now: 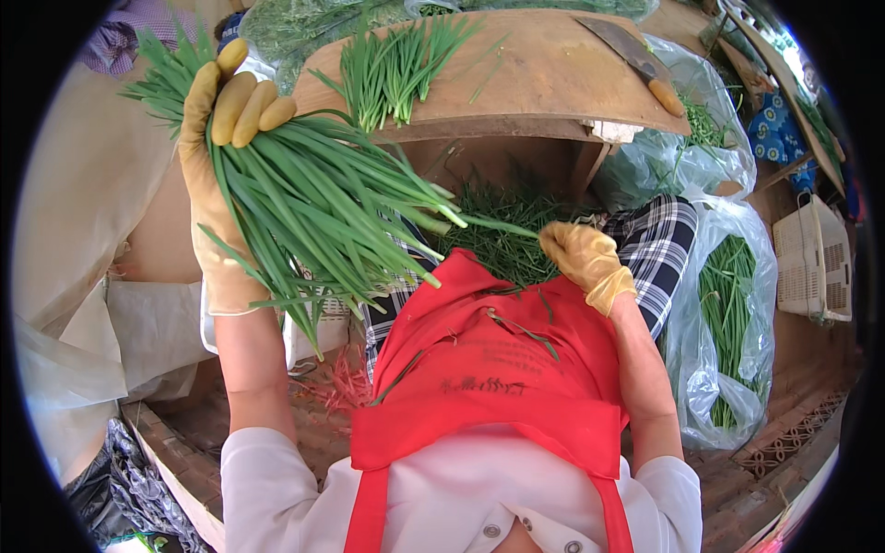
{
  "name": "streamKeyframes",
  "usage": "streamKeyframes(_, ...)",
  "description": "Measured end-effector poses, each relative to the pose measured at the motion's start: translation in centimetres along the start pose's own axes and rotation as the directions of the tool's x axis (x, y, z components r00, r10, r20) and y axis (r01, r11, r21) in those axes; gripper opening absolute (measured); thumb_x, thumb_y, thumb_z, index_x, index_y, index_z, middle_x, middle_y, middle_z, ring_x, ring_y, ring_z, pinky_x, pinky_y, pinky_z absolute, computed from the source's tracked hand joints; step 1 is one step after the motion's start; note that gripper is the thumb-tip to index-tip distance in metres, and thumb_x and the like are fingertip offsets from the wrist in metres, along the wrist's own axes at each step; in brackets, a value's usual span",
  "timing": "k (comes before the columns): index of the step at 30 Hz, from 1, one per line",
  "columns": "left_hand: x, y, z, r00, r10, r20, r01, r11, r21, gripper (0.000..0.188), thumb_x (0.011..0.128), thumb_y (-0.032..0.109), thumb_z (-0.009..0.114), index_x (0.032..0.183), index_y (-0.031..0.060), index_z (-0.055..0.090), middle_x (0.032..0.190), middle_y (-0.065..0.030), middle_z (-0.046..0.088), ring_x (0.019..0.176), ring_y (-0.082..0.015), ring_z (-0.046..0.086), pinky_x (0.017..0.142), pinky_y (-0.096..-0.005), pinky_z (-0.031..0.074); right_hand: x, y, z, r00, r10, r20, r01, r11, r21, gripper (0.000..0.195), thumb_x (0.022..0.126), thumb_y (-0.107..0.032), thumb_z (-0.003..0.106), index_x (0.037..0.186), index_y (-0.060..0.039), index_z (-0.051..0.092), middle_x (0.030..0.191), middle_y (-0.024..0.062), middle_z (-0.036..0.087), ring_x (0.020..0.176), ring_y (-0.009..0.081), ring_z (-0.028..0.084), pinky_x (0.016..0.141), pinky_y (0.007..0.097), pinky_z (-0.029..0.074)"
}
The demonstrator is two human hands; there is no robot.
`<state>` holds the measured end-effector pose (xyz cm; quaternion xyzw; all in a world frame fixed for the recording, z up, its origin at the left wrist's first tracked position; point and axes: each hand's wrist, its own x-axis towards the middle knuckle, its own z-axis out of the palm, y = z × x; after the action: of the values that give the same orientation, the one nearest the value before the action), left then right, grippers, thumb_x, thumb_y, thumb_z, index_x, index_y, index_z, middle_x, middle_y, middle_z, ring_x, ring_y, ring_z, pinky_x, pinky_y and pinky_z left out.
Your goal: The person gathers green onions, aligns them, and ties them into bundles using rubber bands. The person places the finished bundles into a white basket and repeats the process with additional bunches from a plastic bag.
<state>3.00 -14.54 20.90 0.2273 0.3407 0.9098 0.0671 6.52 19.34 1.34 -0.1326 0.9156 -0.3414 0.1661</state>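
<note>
In a yellow glove, my left hand point(242, 104) is raised at the upper left, closed around a thick bunch of garlic chives point(311, 186). The pale cut ends fan out toward the right, and the leaf tips stick out behind the fist. My gloved right hand point(584, 256) is above my right knee, pinching the end of a single green blade point(501, 225) stretched toward the bunch's stem ends. Whether that blade is still part of the bunch, I cannot tell. A heap of loose green trimmings point(511, 238) lies between my knees, beyond the red apron point(491, 345).
Ahead stands a wooden bench point(525, 76) bearing a smaller chive bunch point(401, 69) and a cleaver point(632, 59) with a wooden handle. Clear plastic bags of greens point(726, 325) sit at my right, near a white plastic basket point(812, 256). Red ties point(342, 380) lie on the floor.
</note>
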Motion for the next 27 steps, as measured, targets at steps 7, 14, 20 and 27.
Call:
streamKeyframes(7, 2.4, -5.4, 3.7, 0.921, 0.041, -0.388, 0.153, 0.877, 0.455, 0.026, 0.097, 0.02, 0.06, 0.113, 0.0003, 0.063, 0.065, 0.0019, 0.049, 0.064, -0.012, 0.051, 0.063, -0.0238, 0.044, 0.2, -8.7, -2.7, 0.904, -0.306, -0.298, 0.427, 0.66, 0.617, 0.072, 0.09, -0.046, 0.064, 0.146, -0.0059, 0.042, 0.142, 0.0207, 0.05, 0.134, 0.0339, 0.047, 0.112, 0.0426, 0.035)
streamKeyframes(14, 6.0, -10.8, 6.7, 0.911, -0.133, -0.39, 0.37, 0.681, 0.631, 0.032, 0.09, 0.012, 0.069, 0.119, 0.0022, 0.064, 0.077, -0.0021, 0.061, 0.062, -0.0111, 0.059, 0.054, -0.0254, 0.05, 4.5, -10.9, -1.6, 0.935, -0.271, -0.23, 0.266, 0.106, 0.958, 0.052, 0.093, -0.039, 0.067, 0.13, -0.0046, 0.054, 0.1, 0.0029, 0.066, 0.087, 0.0098, 0.062, 0.076, 0.0263, 0.051)
streamKeyframes(20, 5.6, -10.4, 6.9, 0.913, -0.389, -0.127, 0.387, 0.719, 0.578, 0.035, 0.094, 0.013, 0.06, 0.126, -0.0008, 0.058, 0.079, 0.0002, 0.049, 0.075, -0.0106, 0.05, 0.069, -0.0252, 0.046, 3.7, -9.7, -3.5, 0.889, -0.435, -0.146, 0.254, 0.201, 0.946, 0.047, 0.1, -0.045, 0.052, 0.119, -0.0032, 0.062, 0.107, 0.0054, 0.066, 0.095, 0.0108, 0.062, 0.084, 0.029, 0.05)
streamKeyframes(27, 6.3, -8.1, 0.9, 0.942, -0.324, 0.083, 0.314, 0.942, 0.117, 0.035, 0.1, 0.014, 0.055, 0.129, -0.0037, 0.051, 0.068, 0.0028, 0.036, 0.062, -0.01, 0.042, 0.071, -0.0276, 0.047, 2.3, -0.5, 0.9, 0.89, -0.453, -0.056, 0.063, 0.0, 0.998, 0.053, 0.1, -0.023, 0.056, 0.146, -0.0015, 0.04, 0.138, 0.0099, 0.055, 0.127, 0.0207, 0.052, 0.108, 0.0341, 0.041)
